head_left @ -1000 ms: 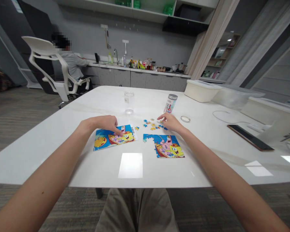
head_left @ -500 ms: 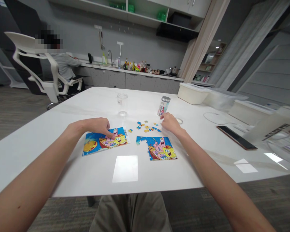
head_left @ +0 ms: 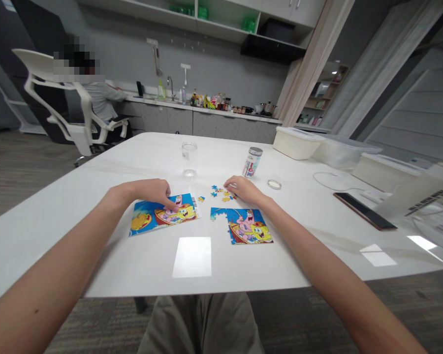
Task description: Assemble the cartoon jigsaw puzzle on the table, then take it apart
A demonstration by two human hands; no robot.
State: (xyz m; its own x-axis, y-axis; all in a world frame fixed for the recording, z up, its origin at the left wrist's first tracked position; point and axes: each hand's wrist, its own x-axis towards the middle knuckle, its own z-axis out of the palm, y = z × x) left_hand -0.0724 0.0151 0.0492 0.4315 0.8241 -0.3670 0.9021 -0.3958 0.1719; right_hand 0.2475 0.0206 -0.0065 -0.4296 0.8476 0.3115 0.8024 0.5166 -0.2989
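Observation:
With thumb on its front and fingers curled behind its top edge, my left hand (head_left: 153,191) holds a cartoon picture card (head_left: 166,216). To its right lies a partly joined jigsaw puzzle (head_left: 249,228) with the same figures; its left part is an open gap under a strip of top-edge pieces. Beyond it is a scatter of loose puzzle pieces (head_left: 216,191). My right hand (head_left: 245,189) is over the right side of this scatter, fingers bent and tips drawn together at a piece. Whatever is between them is hidden. The hand covers some pieces.
A clear jar (head_left: 189,160) and a printed can with a metal lid (head_left: 252,162) stand behind the pieces. A round lid (head_left: 274,184) lies beside the can. Storage boxes (head_left: 297,143), a phone (head_left: 363,210) and cables are on the right. A person (head_left: 101,101) sits far left.
My right hand has moved left from beside the can onto the loose pieces, uncovering the round lid. My left hand stays on the card. The view has shifted slightly.

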